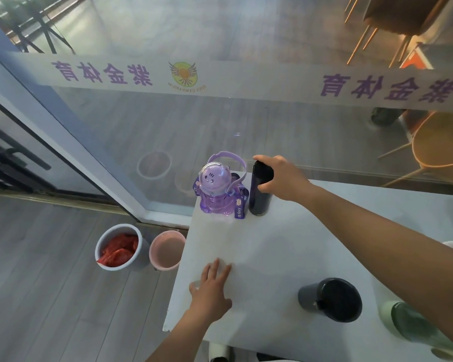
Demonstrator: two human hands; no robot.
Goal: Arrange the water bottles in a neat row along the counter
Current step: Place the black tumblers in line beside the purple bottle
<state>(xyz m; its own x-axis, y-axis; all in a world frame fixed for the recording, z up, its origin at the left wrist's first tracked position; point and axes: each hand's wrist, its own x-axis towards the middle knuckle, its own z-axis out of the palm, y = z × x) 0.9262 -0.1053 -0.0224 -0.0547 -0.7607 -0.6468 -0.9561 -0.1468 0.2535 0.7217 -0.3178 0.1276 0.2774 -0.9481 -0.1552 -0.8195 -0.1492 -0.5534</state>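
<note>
1. Beside a glass wall (220,113) with purple lettering stands the white tabletop (259,257), its left edge running from the far corner down toward the viewer.
2. The right arm reaches across the tabletop to its far left corner; the right hand (283,178) is wrapped around the top of the dark bottle (259,194), fingers (266,188) curled on its cap and thumb on the far side.
3. The dark bottle stands upright on the tabletop, just beside the purple bottle (216,192), the two close to the glass.
4. The purple bottle is see-through, with a domed lid, a loop handle and a printed strap hanging down between it and the dark bottle.
5. The grey cup (330,299) sits near the front of the tabletop, well apart from those two; a green bottle (408,322) lies partly hidden under the right forearm at the right edge.
6. The left hand (212,288) rests flat, palm down, fingers spread, near the tabletop's left edge, holding nothing.
7. On the floor to the left are a grey bin (118,248) with red contents and a pink bin (165,253), touching each other.
</note>
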